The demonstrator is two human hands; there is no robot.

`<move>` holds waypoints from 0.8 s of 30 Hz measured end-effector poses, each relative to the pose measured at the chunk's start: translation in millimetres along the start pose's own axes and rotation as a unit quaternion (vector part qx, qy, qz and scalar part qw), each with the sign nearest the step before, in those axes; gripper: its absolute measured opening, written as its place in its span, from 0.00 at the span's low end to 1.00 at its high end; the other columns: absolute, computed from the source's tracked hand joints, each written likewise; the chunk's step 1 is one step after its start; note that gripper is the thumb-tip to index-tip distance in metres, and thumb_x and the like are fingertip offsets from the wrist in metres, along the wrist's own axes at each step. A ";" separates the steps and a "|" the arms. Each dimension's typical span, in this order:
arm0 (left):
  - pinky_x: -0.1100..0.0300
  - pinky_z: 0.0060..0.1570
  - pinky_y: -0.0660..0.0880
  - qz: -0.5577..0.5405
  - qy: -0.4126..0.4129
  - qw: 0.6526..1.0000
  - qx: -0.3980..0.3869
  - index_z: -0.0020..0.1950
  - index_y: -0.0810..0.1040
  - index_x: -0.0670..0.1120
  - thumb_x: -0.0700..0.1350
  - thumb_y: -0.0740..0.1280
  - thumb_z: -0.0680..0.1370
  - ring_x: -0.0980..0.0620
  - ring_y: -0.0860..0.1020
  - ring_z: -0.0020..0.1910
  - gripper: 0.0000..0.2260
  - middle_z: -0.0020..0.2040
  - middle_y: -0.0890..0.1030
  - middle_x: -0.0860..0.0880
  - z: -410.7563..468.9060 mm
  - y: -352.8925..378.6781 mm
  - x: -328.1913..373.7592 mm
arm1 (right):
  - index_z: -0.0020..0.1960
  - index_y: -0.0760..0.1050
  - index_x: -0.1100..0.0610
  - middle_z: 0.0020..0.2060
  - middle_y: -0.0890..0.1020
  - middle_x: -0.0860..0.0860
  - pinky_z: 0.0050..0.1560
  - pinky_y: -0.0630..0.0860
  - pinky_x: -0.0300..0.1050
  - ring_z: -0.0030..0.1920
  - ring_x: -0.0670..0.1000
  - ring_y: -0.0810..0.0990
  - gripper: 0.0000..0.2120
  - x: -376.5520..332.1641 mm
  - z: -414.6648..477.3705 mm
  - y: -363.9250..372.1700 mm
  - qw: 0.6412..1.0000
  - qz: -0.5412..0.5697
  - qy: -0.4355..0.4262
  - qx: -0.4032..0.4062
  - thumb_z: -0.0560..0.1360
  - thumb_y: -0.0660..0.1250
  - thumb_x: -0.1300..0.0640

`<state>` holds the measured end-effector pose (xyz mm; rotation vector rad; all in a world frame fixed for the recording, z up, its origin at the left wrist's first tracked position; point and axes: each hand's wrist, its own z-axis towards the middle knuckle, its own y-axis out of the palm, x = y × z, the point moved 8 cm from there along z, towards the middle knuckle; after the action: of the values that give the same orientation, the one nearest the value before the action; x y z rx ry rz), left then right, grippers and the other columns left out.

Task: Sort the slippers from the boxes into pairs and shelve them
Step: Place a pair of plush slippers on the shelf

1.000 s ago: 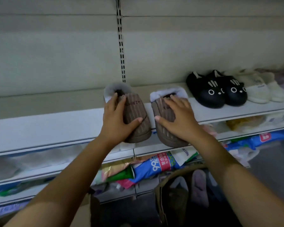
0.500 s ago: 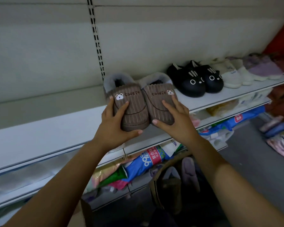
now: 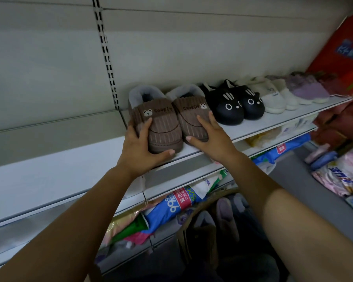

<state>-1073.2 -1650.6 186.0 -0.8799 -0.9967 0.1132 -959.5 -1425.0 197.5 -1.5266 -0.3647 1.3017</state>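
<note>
Two brown corduroy slippers with grey fleece lining stand side by side on the white shelf (image 3: pixel 69 176), toes toward me. My left hand (image 3: pixel 139 151) grips the toe of the left brown slipper (image 3: pixel 161 127), thumb under its front. My right hand (image 3: pixel 214 139) holds the toe and right side of the right brown slipper (image 3: pixel 189 117). The pair touches a pair of black cat-face slippers (image 3: pixel 230 106) on its right.
Further right on the shelf stand white slippers (image 3: pixel 273 98) and purple slippers (image 3: pixel 308 90), then a red package (image 3: pixel 344 53). Below me an open cardboard box (image 3: pixel 192 237) holds more slippers. Coloured packs (image 3: pixel 177 202) fill the lower shelf. The shelf's left part is bare.
The two brown slippers, apart a second ago, now stand pressed together and further right, against the black cat pair. My hands slid down to their toes.
</note>
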 end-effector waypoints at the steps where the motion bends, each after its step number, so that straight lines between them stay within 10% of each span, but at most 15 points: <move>1: 0.47 0.78 0.58 0.010 0.003 1.000 0.003 0.80 0.54 0.60 0.77 0.69 0.61 0.38 0.56 0.80 0.53 0.81 0.49 0.41 0.6 -0.1 0.5 | 0.79 0.58 0.42 0.82 0.46 0.48 0.77 0.59 0.50 0.79 0.53 0.55 0.42 0.9 -0.9 1.4 1.000 -0.003 0.004 0.002 0.71 0.69 0.32; 15: 0.40 0.77 0.60 0.053 0.030 0.998 0.013 0.81 0.55 0.59 0.76 0.70 0.64 0.35 0.56 0.79 0.50 0.80 0.53 0.37 -1.5 -0.1 8.0 | 0.80 0.58 0.48 0.80 0.54 0.55 0.77 0.60 0.53 0.79 0.57 0.57 0.40 0.3 -10.0 -8.1 0.998 0.020 0.038 0.039 0.74 0.69 0.36; 24: 0.39 0.69 0.67 0.034 0.312 0.949 0.042 0.68 0.78 0.38 0.48 0.75 0.76 0.39 0.73 0.71 0.24 0.71 0.75 0.41 -73.5 20.2 67.4 | 0.71 0.73 0.56 0.73 0.70 0.54 0.73 0.64 0.42 0.73 0.53 0.68 0.27 13.7 -126.6 -3.2 0.987 0.005 -0.022 0.160 0.76 0.70 0.46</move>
<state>-972.4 -1649.8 200.4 -0.7981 -0.3669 -0.0645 -845.3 -1476.8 175.2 -1.2331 -0.1654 1.3312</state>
